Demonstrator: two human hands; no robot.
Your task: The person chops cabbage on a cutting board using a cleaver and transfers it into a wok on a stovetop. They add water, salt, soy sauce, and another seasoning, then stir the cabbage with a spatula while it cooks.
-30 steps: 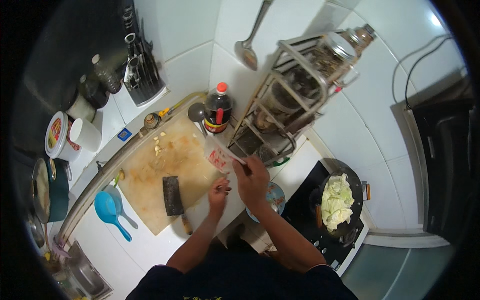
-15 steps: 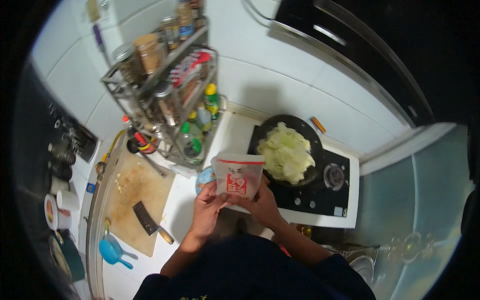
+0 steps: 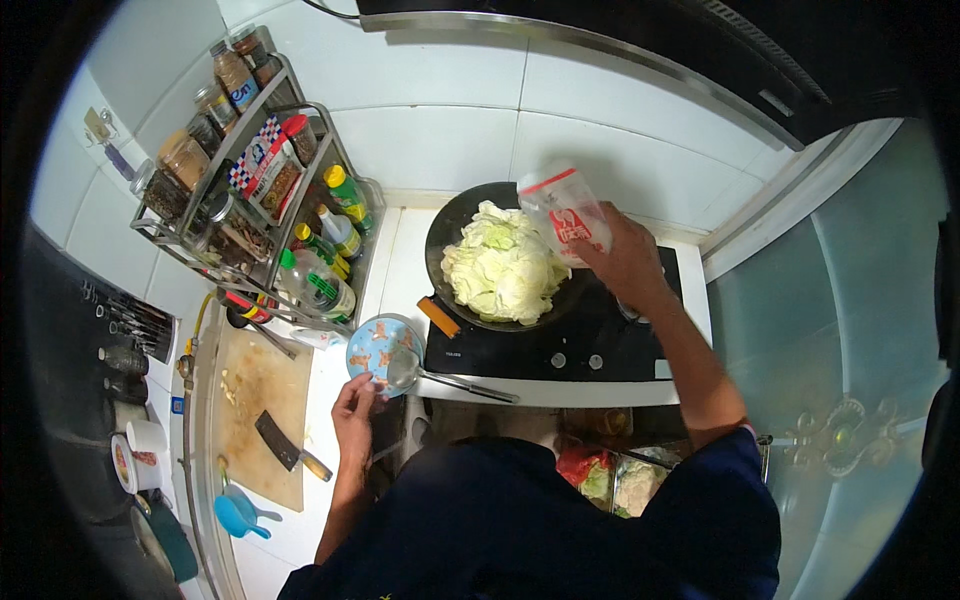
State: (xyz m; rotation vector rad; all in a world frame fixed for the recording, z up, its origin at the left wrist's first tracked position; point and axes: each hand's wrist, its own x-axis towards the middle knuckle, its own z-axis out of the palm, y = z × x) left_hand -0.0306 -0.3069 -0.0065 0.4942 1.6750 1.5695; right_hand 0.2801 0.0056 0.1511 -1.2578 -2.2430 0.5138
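Note:
My right hand (image 3: 625,255) grips a clear plastic packet (image 3: 565,215) with a red band and red print. It tilts the packet over the right side of a black wok (image 3: 450,225), heaped with pale green cabbage (image 3: 505,265). Low at the left, my left hand (image 3: 353,418) hovers by the near rim of a blue patterned plate (image 3: 370,335). Its fingers are drawn together in a pinch; whatever they hold is too small to make out. A metal ladle (image 3: 440,378) rests with its bowl on that plate.
The wok, with a wooden handle (image 3: 438,316), sits on a black gas hob (image 3: 520,350). A spice rack (image 3: 260,200) full of jars and bottles stands at left. Below it, a cleaver (image 3: 278,440) lies on a cutting board (image 3: 255,365), beside a blue scoop (image 3: 237,512). A range hood (image 3: 640,55) hangs above.
Both hands held the packet near the counter's front edge. My right hand has carried it up and right over the wok; my left hand has let go and moved left. The view has turned.

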